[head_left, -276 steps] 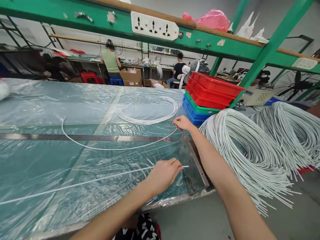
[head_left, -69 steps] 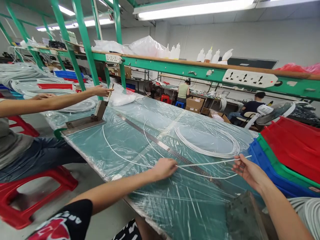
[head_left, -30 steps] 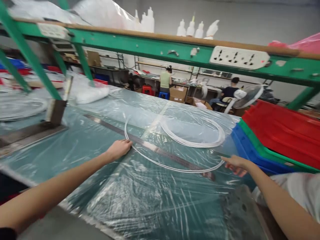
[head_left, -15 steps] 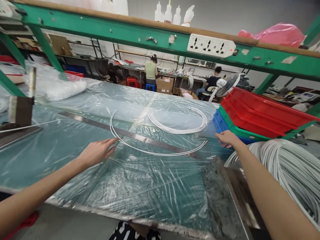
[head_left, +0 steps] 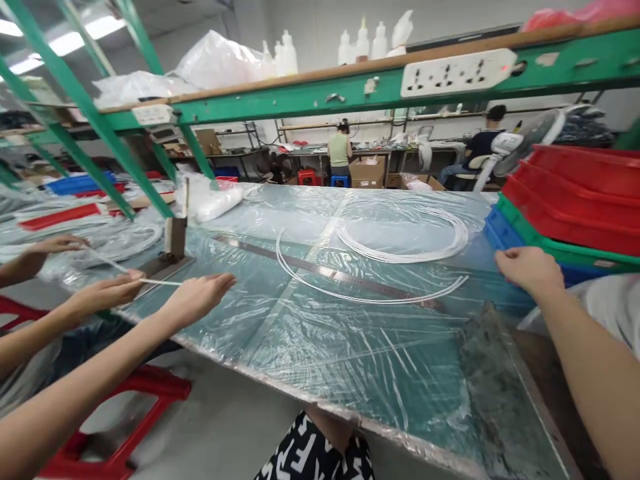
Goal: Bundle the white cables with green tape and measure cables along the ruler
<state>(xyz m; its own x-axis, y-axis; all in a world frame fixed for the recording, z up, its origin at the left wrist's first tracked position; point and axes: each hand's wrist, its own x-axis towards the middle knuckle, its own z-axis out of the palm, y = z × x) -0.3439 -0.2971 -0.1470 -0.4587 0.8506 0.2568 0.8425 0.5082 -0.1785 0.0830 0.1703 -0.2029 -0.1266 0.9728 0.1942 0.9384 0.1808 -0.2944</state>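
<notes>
My left hand [head_left: 203, 295] is over the left-middle of the plastic-covered table [head_left: 320, 347], fingers stretched forward and nothing visible in them. To its right lies a loose curve of a few thin white cables [head_left: 350, 298], crossing a long steel ruler [head_left: 340, 273]. My right hand [head_left: 533, 270] is raised at the right beside the stacked bins, fingers curled in; anything between them is hidden. Beyond the ruler rests a bundled loop of white cables [head_left: 400, 258]. A co-worker's hands [head_left: 107, 293] hold a white cable [head_left: 157, 282] whose end passes behind my left wrist.
Red, green and blue bins [head_left: 590, 207] stand stacked at the right, with a big coil of white cable [head_left: 610, 303] below. A metal plate [head_left: 510, 393] sits at the near right corner. A metal block [head_left: 175, 238] stands at the left; a red stool [head_left: 135, 413] is below.
The view has swung left, bringing the co-worker's hands and the red stool into sight. My left hand has come away from the loose cables. My right hand stays by the bins, its fingers more curled.
</notes>
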